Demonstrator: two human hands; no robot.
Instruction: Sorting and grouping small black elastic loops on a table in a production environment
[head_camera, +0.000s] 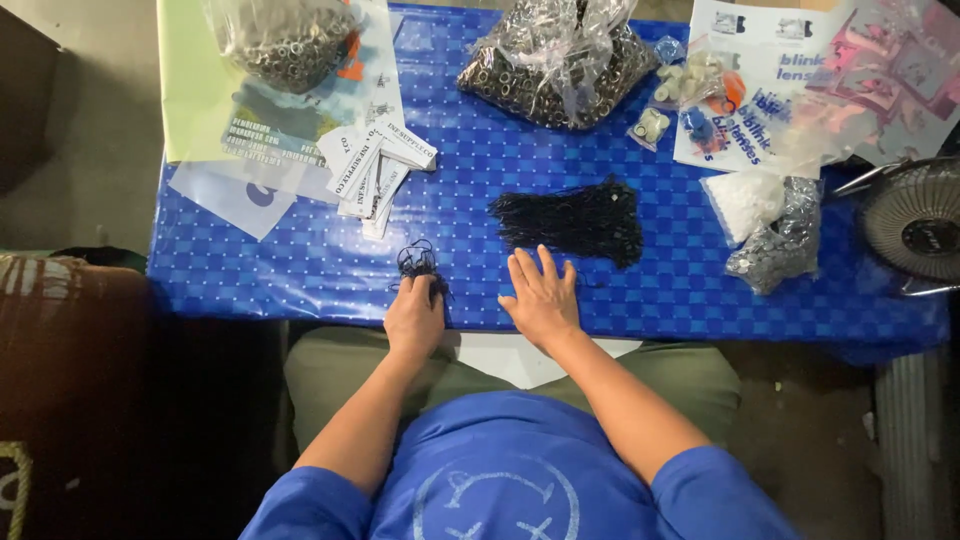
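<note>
Blue checked table (300, 270): left hand (414, 318) pinches black strings (417, 260), right hand (541, 298) flat, white labels (375, 170) behind.

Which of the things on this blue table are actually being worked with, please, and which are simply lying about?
In use:
left hand closed on a small bunch of black strings
right hand flat beside the big pile of black strings

Lying about:
paper tags
bags of metal rings
white bag
fan
</note>
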